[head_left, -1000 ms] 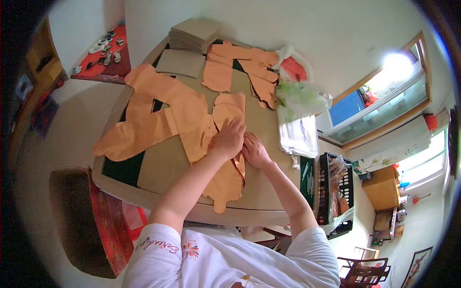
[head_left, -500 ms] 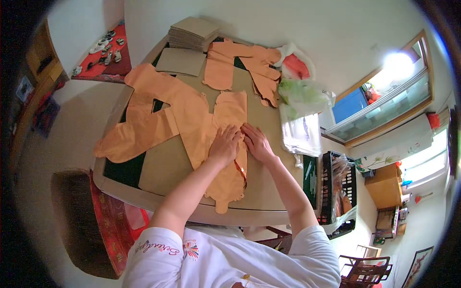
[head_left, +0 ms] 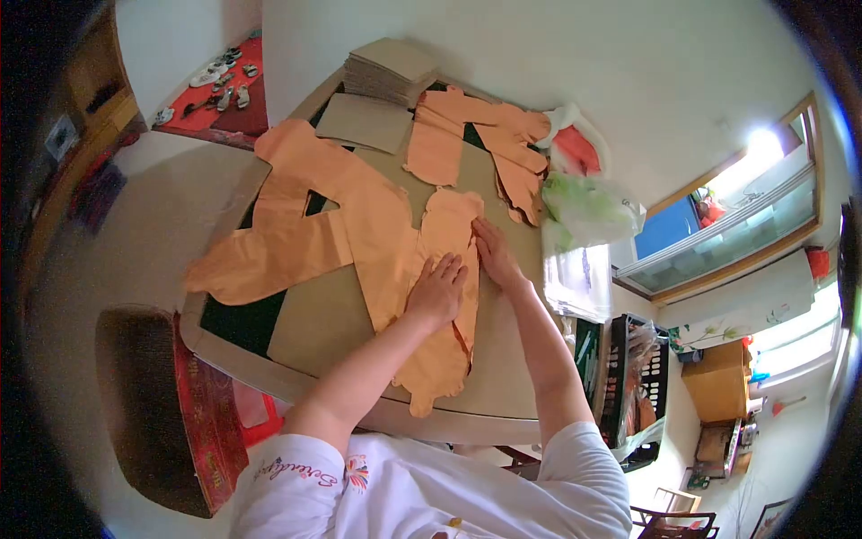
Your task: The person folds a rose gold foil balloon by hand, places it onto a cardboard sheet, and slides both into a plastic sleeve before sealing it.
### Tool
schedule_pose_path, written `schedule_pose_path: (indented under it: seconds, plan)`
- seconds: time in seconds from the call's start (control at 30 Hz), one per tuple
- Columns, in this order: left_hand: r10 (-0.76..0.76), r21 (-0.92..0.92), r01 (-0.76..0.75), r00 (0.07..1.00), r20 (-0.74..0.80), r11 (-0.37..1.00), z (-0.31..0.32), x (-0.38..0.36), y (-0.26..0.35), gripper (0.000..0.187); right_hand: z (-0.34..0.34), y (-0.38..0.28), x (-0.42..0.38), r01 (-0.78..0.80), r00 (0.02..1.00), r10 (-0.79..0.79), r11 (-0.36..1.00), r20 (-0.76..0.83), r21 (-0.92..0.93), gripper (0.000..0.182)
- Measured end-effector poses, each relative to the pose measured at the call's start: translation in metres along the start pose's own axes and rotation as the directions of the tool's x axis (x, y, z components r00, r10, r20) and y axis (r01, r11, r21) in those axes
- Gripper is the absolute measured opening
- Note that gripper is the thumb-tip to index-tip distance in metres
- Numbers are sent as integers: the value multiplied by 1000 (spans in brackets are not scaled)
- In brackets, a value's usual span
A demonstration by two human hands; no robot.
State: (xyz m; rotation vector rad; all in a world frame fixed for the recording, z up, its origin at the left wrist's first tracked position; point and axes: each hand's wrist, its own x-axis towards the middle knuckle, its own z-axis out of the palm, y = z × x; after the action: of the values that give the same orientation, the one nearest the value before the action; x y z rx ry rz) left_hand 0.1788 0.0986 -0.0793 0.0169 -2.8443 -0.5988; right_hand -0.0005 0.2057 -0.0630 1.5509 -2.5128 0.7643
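A flat, uninflated rose-gold foil balloon point(head_left: 431, 368) lies folded lengthwise on the table in front of me, its far end point(head_left: 452, 208) beyond my hands. Across its middle my left hand point(head_left: 437, 292) rests palm down with the fingers stretched out. My right hand point(head_left: 496, 254) touches the balloon's right edge a little farther up, fingers extended along it. Joined to the left side, or overlapping there, a wide part of foil point(head_left: 332, 193) spreads out with a small cut-out. A darker, shiny gap shows along the right edge near the close end.
Another folded foil balloon point(head_left: 440, 144) lies at the back, beside stacked cardboard sheets point(head_left: 386, 72) and a single sheet point(head_left: 364, 121). Plastic bags point(head_left: 588, 211) sit at the right. A black crate point(head_left: 620, 377) holds wrapped items beyond the table's right side. A chair point(head_left: 202, 422) stands at front left.
My right hand has slid away from me along the balloon's right edge, parting from the left hand. My left hand has shifted slightly nearer to me. The whole view has moved a little.
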Motion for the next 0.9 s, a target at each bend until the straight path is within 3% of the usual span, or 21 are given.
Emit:
schedule_pose_path:
  seconds: [0.13, 0.23, 0.33, 0.43, 0.53, 0.6, 0.73, 0.9]
  plan:
    - [-9, 31, 8, 1000, 19, 999, -6, -1, 2, 47, 15, 25, 18, 13, 992, -11, 1000, -124, 10, 38]
    - [-17, 58, 14, 999, 38, 998, -9, 1, 3, 48, 16, 25, 19, -127, 987, 117, 989, -109, -82, 43]
    - [-17, 44, 16, 1000, 25, 999, -6, 1, 3, 48, 5, -3, 3, -103, 988, 102, 995, -115, -2, 49]
    - [-4, 41, 5, 999, -41, 999, 0, -1, 1, 47, -6, -30, -31, 80, 997, -81, 990, -9, -117, 53]
    - [5, 7, -5, 997, -75, 1000, 4, 0, -3, 46, -25, -60, -73, 27, 998, -25, 999, 56, -45, 52]
    - [9, 12, -9, 1000, -20, 1000, 1, 0, -3, 45, -36, -78, -92, 109, 983, -95, 991, 158, -82, 50]
    - [1, 34, 0, 999, -53, 999, -4, 0, 0, 45, -43, -91, -124, 218, 941, -186, 972, 282, -87, 44]
    - [17, 35, -13, 994, -105, 999, 1, -1, -1, 44, -46, -103, -152, 178, 940, -167, 984, 299, -10, 41]
